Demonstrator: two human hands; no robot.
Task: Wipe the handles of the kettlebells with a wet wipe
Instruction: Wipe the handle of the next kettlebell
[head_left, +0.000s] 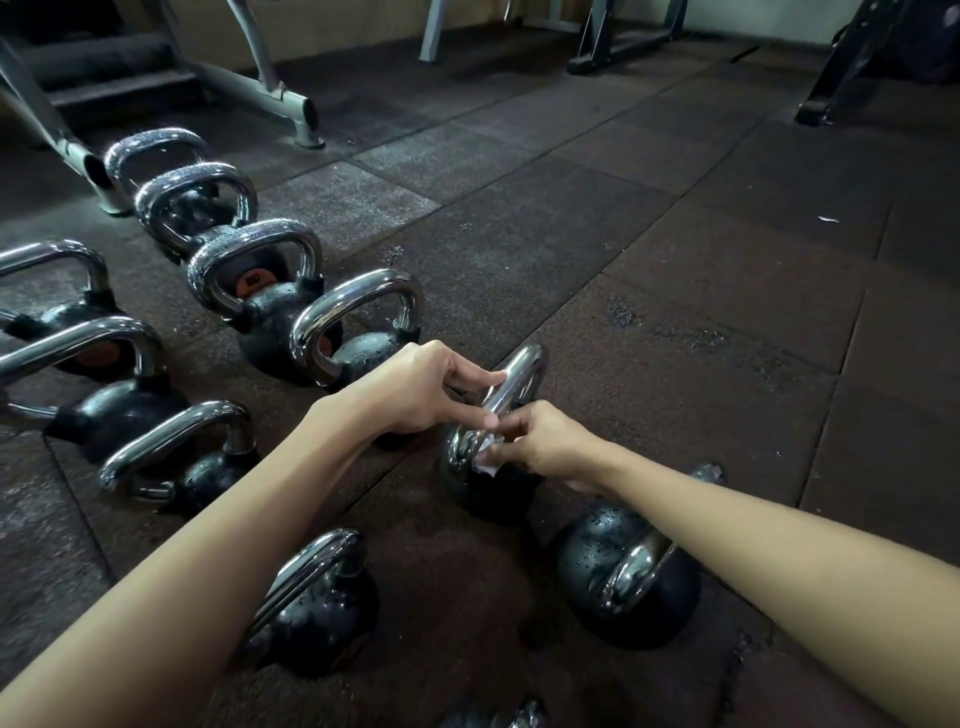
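Open rubber floor (701, 270) is left ahead and to the right; the left side is crowded by rows of kettlebells (270, 306). The chrome handle (524, 369) of the middle kettlebell (493, 499) is gripped near its top by the left hand (415, 389), while a white wet wipe (485, 462) is pinched against its lower bend by the right hand (540, 441) — both hands are touching it. Another kettlebell (623, 571) is set just under the right forearm, and a grey machine frame (291, 104) is seen well beyond.
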